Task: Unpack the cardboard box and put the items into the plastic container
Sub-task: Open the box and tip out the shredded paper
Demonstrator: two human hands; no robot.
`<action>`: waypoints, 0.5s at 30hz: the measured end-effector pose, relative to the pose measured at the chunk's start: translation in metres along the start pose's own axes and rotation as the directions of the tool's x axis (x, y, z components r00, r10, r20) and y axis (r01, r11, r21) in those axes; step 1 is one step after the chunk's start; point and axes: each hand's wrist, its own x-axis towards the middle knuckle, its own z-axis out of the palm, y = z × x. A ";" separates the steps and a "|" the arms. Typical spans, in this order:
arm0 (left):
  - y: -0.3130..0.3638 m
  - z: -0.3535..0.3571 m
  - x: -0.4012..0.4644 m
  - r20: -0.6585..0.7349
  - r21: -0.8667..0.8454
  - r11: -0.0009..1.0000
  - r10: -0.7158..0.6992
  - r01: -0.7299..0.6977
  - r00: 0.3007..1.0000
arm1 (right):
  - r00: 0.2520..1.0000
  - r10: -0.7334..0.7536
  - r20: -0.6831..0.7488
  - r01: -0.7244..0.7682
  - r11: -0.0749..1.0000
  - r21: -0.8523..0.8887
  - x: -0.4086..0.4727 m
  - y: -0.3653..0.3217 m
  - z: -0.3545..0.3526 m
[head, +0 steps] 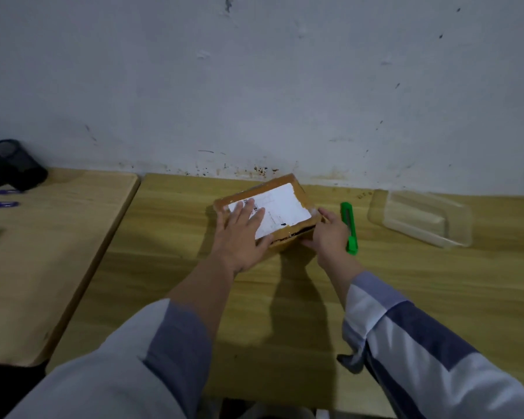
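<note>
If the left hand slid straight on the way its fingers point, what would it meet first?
The left hand lies flat on the box, fingers pointing over the white label toward the wall; probably only that wall beyond.

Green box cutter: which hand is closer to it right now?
Right. The right hand lies right beside the green box cutter, gripping the cardboard box's near corner. The left hand presses flat on the box top, farther away.

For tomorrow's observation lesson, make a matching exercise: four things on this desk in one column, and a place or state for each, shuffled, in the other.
Things:
1. cardboard box
2. green utility knife
3. plastic container
4. mesh pen holder

Places or states:
A. far left, on the neighbouring desk
B. under the left hand
C. empty, far right
D. just right of the right hand

Pairs: 1-B, 2-D, 3-C, 4-A
</note>
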 end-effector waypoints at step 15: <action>-0.056 -0.014 -0.033 0.129 -0.220 0.975 0.009 0.020 0.992 | 0.959 -0.173 0.226 0.284 0.608 -0.741 -0.044 0.014 -0.019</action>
